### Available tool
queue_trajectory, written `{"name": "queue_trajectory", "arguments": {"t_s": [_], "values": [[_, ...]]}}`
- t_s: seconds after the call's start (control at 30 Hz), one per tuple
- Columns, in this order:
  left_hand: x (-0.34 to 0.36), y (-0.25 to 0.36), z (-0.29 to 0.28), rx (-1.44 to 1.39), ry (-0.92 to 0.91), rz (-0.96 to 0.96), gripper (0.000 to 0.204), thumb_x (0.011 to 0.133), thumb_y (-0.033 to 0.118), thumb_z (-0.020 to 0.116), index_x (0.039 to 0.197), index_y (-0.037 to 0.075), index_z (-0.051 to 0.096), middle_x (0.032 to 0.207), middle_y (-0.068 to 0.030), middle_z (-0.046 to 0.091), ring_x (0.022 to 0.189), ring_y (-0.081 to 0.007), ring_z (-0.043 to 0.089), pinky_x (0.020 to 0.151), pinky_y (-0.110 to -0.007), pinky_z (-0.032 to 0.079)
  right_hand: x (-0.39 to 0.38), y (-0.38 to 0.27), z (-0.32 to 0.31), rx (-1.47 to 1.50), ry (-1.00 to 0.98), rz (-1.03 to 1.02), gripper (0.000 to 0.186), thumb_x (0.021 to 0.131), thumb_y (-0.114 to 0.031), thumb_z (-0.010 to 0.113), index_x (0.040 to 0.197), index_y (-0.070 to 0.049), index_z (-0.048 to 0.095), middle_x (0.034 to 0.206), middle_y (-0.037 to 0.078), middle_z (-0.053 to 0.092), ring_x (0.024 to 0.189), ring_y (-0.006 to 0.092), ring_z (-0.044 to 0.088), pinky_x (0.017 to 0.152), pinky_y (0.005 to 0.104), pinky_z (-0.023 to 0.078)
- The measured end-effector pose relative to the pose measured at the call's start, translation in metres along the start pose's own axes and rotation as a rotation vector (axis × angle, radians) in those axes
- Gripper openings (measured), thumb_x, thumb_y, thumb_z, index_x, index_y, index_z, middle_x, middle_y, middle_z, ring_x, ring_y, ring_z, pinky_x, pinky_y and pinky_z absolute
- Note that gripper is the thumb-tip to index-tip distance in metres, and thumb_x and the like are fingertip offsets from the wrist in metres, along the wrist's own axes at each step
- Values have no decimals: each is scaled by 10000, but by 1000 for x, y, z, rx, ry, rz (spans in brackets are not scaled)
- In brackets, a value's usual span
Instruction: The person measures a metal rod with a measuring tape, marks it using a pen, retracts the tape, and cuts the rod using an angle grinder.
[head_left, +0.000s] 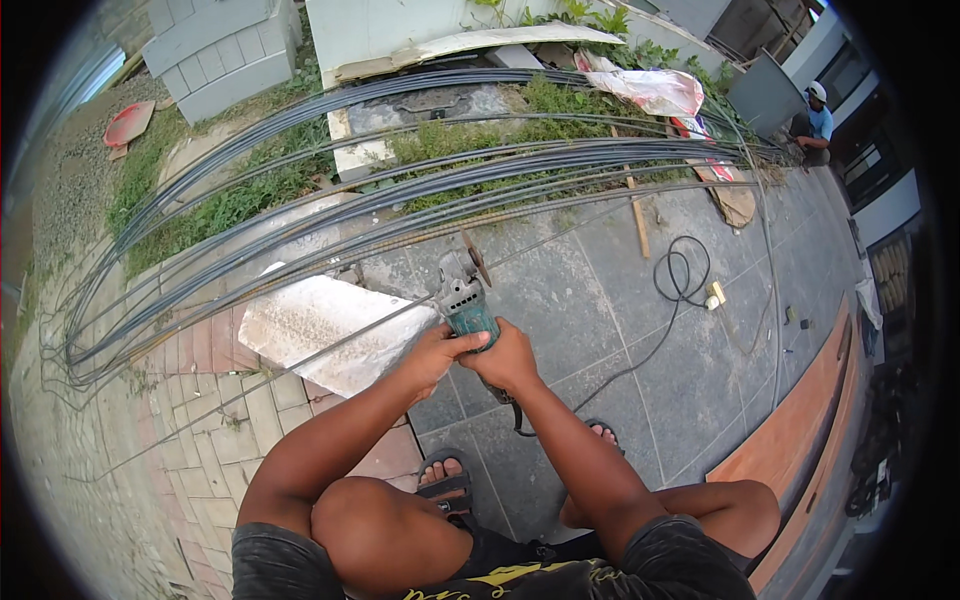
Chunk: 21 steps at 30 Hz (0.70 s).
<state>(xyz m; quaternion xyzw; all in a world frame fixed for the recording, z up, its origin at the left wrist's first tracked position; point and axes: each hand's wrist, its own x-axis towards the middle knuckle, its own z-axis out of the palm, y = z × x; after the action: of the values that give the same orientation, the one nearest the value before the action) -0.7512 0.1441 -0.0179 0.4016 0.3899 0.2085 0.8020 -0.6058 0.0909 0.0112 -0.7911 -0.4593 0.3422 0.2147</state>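
An angle grinder [472, 316] with a teal body and grey metal head is held in front of me, its thin cutting disc [475, 257] pointing away. My left hand [438, 358] is closed against the left side of its body, the thumb laid across the teal casing. Around the rear of the body wraps my right hand [508, 358], fingers partly hidden. A long thin steel rod [330, 349] runs from the lower left up to the grinder's head; whether the disc touches it I cannot tell. Beneath the rod lies a dirty white slab [335, 325].
Long bundles of bent steel rods [440, 185] lie beyond the grinder. A black cable [640, 362] trails right to a coil and a pale connector [714, 295]. Brown boards [785, 420] lie at right. Another person [815, 125] crouches at the far right by the rod ends.
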Motion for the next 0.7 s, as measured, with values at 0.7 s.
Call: {"name": "queue_trajectory", "arguments": {"t_s": [0.7], "values": [[19,-6,-100,1036,575,875,113,833,187,772,876,87,740,911,-65,649,915,-281,594,834,-390,440,25,7,20,-69,-35,104,798,600,-412,831,1240,13,616,1138,239,693,1070,384,672,918,439,544]]}}
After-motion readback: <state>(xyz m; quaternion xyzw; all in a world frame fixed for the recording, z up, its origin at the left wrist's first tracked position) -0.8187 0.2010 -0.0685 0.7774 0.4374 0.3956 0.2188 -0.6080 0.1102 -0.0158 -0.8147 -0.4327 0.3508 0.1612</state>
